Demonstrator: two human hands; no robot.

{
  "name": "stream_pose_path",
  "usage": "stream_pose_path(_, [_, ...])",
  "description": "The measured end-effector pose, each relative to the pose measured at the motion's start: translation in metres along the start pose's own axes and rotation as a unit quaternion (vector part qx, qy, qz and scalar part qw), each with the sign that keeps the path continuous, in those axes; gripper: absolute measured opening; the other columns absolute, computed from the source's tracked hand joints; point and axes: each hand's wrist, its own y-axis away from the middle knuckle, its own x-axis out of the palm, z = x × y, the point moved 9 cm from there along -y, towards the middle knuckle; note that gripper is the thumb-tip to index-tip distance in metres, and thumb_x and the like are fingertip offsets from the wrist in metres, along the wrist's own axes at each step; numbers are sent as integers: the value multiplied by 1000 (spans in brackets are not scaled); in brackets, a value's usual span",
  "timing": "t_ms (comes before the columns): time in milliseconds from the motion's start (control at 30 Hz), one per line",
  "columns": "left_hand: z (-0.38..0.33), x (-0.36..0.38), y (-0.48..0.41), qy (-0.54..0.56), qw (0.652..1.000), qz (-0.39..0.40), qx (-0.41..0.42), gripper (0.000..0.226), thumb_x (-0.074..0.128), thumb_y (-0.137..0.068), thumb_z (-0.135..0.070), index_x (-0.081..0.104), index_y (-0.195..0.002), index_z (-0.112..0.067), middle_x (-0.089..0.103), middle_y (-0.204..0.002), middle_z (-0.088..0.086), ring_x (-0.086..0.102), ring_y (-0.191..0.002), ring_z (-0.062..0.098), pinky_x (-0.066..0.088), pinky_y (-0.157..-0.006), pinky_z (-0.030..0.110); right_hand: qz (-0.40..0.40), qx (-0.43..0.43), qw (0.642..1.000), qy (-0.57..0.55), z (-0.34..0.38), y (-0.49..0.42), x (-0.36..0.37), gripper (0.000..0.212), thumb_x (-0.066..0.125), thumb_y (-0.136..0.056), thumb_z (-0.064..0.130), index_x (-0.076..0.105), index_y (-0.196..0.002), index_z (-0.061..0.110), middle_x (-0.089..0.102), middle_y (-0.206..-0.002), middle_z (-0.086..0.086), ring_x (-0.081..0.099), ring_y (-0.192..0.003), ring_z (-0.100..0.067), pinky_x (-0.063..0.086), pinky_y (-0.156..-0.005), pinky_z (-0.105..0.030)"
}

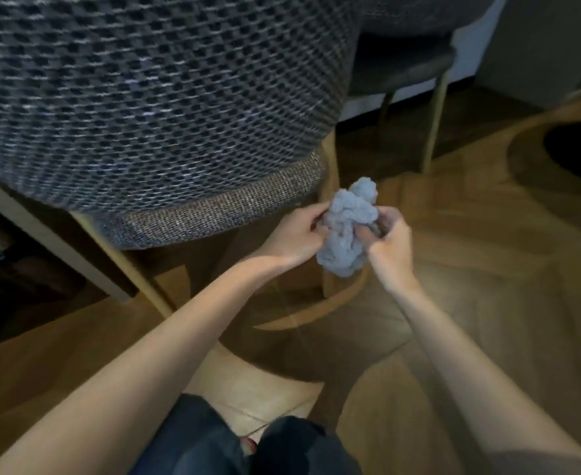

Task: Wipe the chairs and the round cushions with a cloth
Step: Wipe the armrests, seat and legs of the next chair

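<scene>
I hold 1 crumpled pale blue cloth [345, 234] in the air between my 2 hands. My left hand [299, 234] grips its left side with the fingers curled into the folds. My right hand [393, 243] pinches its right side, fingers bent round the bunched fabric; that hand is a little blurred.

The cloth hangs just right of the seat edge of the nearer chair [145, 97], 1 of 2 chairs I can see, close to 1 of its pale wooden legs [328, 166], and I cannot tell whether it touches that leg. The second chair [402, 63] stands well behind, with 2 of its legs showing.

On the wooden floor [470, 303] at the far right lies 1 dark round shape [580, 152]; I cannot tell what it is.
</scene>
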Motion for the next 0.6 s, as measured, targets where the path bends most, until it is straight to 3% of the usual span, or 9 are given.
stream_pose_path(100, [-9, -4, -19, -273, 952, -110, 78, 52, 46, -97, -11, 33, -147, -18, 31, -154, -1, 26, -141, 11, 15, -113, 23, -65, 12, 998, 8, -5, -25, -27, 19, 58, -94, 14, 54, -112, 11, 61, -112, -1, 58, -101, -9, 44, -75, -7])
stream_pose_path(200, [10, -9, -37, -398, 907, -122, 65, 57, 43, -97, -8, 26, -150, -17, 18, -159, 4, 12, -147, 22, 6, -119, 37, -129, -1, 991, 18, -1, -52, -37, 12, 59, -93, 14, 55, -103, 17, 60, -107, 1, 57, -99, -10, 41, -71, -1])
stream_pose_path(267, [33, -19, -44, -424, 897, -119, 23, 62, 41, -96, -6, 18, -152, -20, 7, -161, 1, 1, -148, 22, 0, -119, 41, -143, -14, 989, 15, 4, -74, -28, 12, 59, -91, 15, 56, -102, 18, 59, -105, 4, 56, -97, -7, 41, -71, -1])
stream_pose_path(367, [49, -29, -50, -460, 880, -110, 44, 71, 39, -94, -1, 8, -153, -25, -2, -161, -3, -5, -148, 23, -5, -119, 40, -143, -74, 987, 11, 21, -109, 1, 19, 60, -90, 13, 59, -108, 9, 60, -103, 6, 55, -95, -3, 44, -79, -9])
stream_pose_path(433, [53, -33, -55, -463, 878, -97, 73, 75, 41, -92, 4, 7, -153, -24, -1, -161, -2, -3, -148, 24, -7, -117, 35, -108, -115, 987, 10, 30, -131, 28, 25, 62, -90, 11, 58, -115, 7, 60, -115, -2, 54, -108, -9, 44, -91, -14])
stream_pose_path(500, [54, -37, -58, -455, 878, -108, 101, 73, 42, -92, 6, 11, -152, -20, 5, -160, -2, 2, -148, 24, -11, -114, 26, -53, -142, 987, 59, 28, -151, 58, 41, 61, -91, 16, 52, -130, 6, 50, -131, -8, 44, -126, -20, 36, -108, -31])
stream_pose_path(600, [52, -39, -56, -447, 876, -127, 127, 67, 42, -93, 6, 17, -151, -16, 12, -159, -1, 8, -147, 25, -17, -107, 16, -6, -133, 990, 50, 9, -170, 81, 56, 57, -94, 15, 35, -145, 10, 39, -144, -12, 32, -136, -24, 25, -115, -41])
